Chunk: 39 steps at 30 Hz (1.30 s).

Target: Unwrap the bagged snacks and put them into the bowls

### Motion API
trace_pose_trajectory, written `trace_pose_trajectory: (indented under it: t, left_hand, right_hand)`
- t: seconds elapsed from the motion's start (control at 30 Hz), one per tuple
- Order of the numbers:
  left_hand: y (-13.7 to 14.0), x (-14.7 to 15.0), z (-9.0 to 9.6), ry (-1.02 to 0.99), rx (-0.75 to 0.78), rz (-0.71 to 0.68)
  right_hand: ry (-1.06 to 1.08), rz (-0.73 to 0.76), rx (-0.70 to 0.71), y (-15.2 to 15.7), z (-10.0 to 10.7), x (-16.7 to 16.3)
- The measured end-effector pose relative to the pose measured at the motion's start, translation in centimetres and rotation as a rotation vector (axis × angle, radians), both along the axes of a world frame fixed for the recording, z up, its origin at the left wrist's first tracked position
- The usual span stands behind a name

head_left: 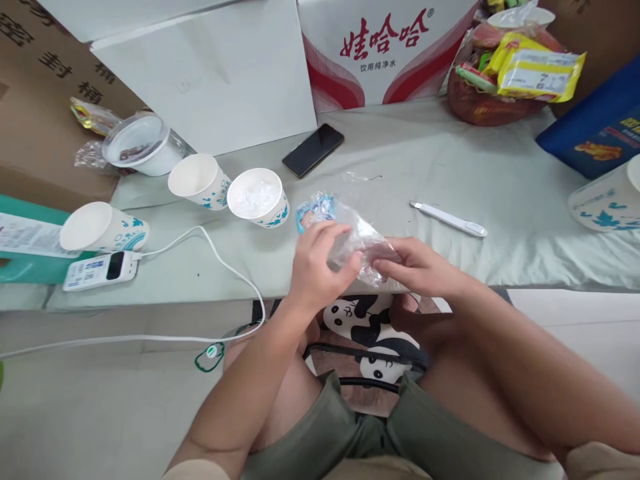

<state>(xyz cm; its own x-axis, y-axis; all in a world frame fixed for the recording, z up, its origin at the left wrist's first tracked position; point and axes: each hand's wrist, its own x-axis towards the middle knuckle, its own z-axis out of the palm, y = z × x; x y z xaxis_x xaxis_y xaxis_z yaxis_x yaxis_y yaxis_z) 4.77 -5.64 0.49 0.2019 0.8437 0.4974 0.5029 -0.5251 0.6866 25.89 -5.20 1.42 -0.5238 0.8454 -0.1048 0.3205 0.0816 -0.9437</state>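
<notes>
Between my two hands, a crinkled clear plastic bag is held just above the front edge of the cloth-covered table. My right hand pinches its right end between thumb and fingers. Curled around the left side of the bag is my left hand, thumb and fingers on the plastic. A blue printed wrapper shows just beyond my left fingers; whether it is part of the bag I cannot tell. To the right lies a white utility knife. Left of the wrapper stands a paper cup with clear plastic in it.
More paper cups stand at the left, near a white power bank with its cable. A phone lies at the back before a printed carton. Snack packets fill a red basket; a blue bag stands right.
</notes>
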Motion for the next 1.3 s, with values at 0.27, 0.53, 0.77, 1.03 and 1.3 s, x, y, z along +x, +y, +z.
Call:
trace_pose_trajectory:
  t: [0.27, 0.53, 0.77, 1.03, 1.3]
  left_hand:
    - [2.4, -2.6, -0.7, -0.277, -0.458, 0.025]
    - [7.6, -10.7, -0.3, 0.053, 0.141, 0.835]
    - [6.6, -9.9, -1.0, 0.344, -0.101, 0.596]
    - [7.0, -9.5, -2.1, 0.407, -0.118, 0.591]
    - [6.7, -6.2, 0.1, 0.176, 0.306, 0.494]
  right_hand:
    - [0.229, -0.156, 0.011, 0.6, -0.9, -2.0]
    - [0.115, -0.278, -0.004, 1.6, -1.5, -4.3]
    - [0.044, -0.2, 0.026, 1.9, -1.5, -5.9]
    - [0.091, -0.149, 0.039, 1.9, -1.3, -6.9]
    - [0.254, -0.452, 0.231, 1.2, -1.2, -3.6]
